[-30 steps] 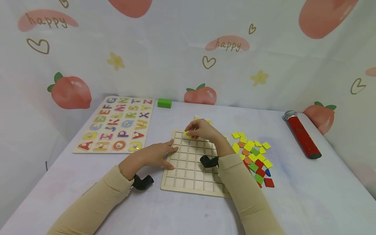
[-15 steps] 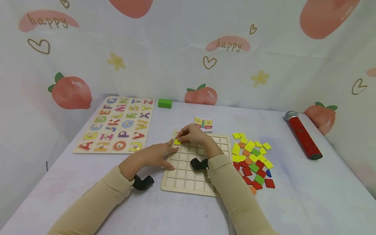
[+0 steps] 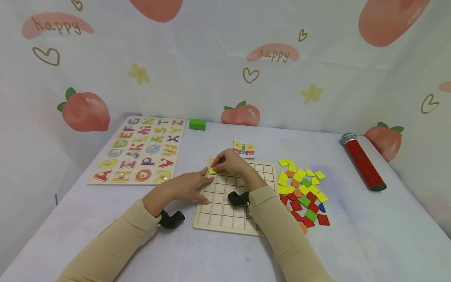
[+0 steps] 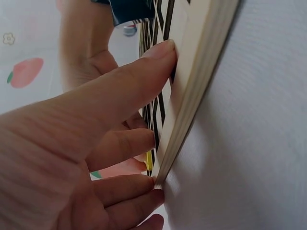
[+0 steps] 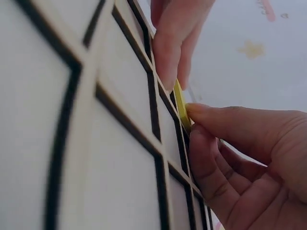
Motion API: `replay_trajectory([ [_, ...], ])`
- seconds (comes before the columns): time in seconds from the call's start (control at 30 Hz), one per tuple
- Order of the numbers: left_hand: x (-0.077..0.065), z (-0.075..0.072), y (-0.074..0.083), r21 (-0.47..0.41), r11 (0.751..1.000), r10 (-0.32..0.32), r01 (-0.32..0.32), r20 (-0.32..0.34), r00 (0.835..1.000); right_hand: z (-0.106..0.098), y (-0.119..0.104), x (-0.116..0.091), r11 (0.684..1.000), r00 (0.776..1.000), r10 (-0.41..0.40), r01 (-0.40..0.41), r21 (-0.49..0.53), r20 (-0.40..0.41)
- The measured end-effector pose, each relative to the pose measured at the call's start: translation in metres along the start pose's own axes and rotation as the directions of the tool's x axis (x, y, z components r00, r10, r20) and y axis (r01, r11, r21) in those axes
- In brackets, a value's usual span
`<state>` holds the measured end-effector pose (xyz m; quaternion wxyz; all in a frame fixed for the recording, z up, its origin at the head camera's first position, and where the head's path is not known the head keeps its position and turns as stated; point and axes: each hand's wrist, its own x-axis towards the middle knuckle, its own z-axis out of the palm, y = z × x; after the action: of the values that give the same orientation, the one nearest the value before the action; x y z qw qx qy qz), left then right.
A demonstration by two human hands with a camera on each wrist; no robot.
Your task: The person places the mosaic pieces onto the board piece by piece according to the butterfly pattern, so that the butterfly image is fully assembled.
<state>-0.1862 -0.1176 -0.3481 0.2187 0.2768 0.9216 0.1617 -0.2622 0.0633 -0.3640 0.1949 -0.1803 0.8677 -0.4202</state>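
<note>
A wooden grid board (image 3: 227, 209) lies on the table. At its upper left, my right hand (image 3: 232, 161) pinches a yellow square tile (image 3: 212, 170) between thumb and fingers, over a cell of the left column. The right wrist view shows the tile (image 5: 181, 104) tilted at the grid's ridges, thumb on its edge. My left hand (image 3: 183, 187) spreads along the board's left side, fingers straight. In the left wrist view its thumb (image 4: 144, 69) rests on the frame and its other fingertips touch the edge near the tile (image 4: 148, 160).
Right of the board lie loose yellow, red, green and orange pieces (image 3: 299, 174). A butterfly pattern card (image 3: 244, 148) lies behind it. An alphabet board (image 3: 135, 156) is at left, a green block (image 3: 197, 124) at the back, a red microphone (image 3: 364, 164) far right.
My right hand has carried the yellow tile left and slightly nearer to the left column, uncovering the pattern card. It is nearly still over the last half second. My left hand has stayed put.
</note>
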Motion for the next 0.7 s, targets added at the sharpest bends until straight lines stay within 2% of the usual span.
replay_trajectory([
  [0.2, 0.001, -0.001, 0.002, 0.02, 1.0, -0.02, 0.02, -0.002, 1.0, -0.022, 0.006, -0.01, 1.0, 1.0, 0.006, -0.006, 0.004, -0.007],
  [0.47, 0.001, 0.004, 0.005, 0.018, 0.998, -0.059, 0.06, -0.023, 0.998, -0.072, 0.031, -0.048, 0.994, 0.988, 0.104, -0.098, 0.056, -0.116],
  [0.7, 0.001, 0.006, 0.006, 0.02, 0.998, -0.064, 0.064, -0.027, 0.998, -0.101, 0.057, -0.077, 0.986, 0.971, 0.166, -0.161, 0.041, -0.174],
])
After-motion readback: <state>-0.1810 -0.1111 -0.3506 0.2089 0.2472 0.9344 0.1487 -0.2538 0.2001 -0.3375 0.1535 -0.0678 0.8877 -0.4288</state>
